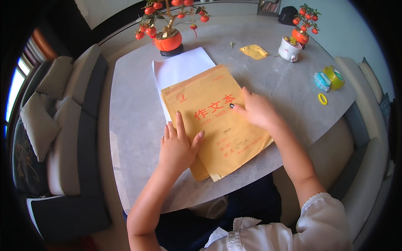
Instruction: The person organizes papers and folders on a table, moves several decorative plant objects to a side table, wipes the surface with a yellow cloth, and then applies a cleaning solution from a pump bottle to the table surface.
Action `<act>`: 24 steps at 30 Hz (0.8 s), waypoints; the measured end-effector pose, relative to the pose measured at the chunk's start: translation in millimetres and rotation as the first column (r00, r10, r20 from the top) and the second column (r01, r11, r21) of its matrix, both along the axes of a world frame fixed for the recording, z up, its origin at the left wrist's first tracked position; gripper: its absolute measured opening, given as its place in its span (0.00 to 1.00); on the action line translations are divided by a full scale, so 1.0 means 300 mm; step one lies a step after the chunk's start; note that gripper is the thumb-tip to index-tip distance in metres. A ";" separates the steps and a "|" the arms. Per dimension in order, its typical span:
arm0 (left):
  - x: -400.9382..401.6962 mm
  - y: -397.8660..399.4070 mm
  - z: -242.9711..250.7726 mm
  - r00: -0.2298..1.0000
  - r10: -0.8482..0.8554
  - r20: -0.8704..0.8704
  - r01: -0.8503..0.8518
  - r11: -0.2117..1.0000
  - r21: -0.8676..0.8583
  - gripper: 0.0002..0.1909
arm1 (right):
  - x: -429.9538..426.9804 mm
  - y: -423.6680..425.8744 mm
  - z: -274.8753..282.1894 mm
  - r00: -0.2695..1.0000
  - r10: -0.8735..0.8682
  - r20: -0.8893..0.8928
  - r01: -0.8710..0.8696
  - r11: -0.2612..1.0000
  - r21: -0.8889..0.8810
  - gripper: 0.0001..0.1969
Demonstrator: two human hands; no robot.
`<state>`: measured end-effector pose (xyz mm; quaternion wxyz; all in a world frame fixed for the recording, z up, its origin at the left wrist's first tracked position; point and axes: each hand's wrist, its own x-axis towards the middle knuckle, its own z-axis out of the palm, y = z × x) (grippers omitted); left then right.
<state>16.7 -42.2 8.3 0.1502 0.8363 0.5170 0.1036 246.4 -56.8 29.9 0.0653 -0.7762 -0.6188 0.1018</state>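
Observation:
A tan paper-covered notebook (216,122) lies aslant on the table before me, with red printing and handwriting on its cover. At least one more tan notebook (198,171) shows beneath it, its edges out of line. My left hand (179,144) rests at the notebook's left edge, fingers spread and thumb on the cover. At the opposite edge is my right hand (257,108), its thumb on the cover and index finger along the side; the other fingers are hidden. White paper sheets (185,66) stick out from under the notebooks at the far left.
The grey table (135,94) also bears a potted ornamental fruit tree (169,40), a smaller one (301,36), a white pig-shaped pot (289,50), yellowish tape (334,77), a blue lace-trimmed roll (322,81), a yellow coil band (322,99) and a crumpled yellow piece (253,51). Sofas (67,116) flank it.

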 end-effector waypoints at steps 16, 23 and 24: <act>0.072 -0.006 -0.016 0.992 0.113 -0.049 -0.094 0.950 0.297 0.36 | -0.082 -0.035 -0.061 0.974 0.028 0.225 -0.097 0.949 0.300 0.25; 0.067 0.007 -0.044 0.992 -0.073 0.101 0.047 0.969 0.241 0.29 | -0.095 -0.015 -0.089 0.984 -0.007 0.179 -0.054 0.943 0.329 0.25; 0.067 0.010 -0.040 0.992 -0.071 0.106 0.043 0.968 0.248 0.28 | -0.093 -0.012 -0.086 0.984 -0.011 0.181 -0.052 0.939 0.340 0.25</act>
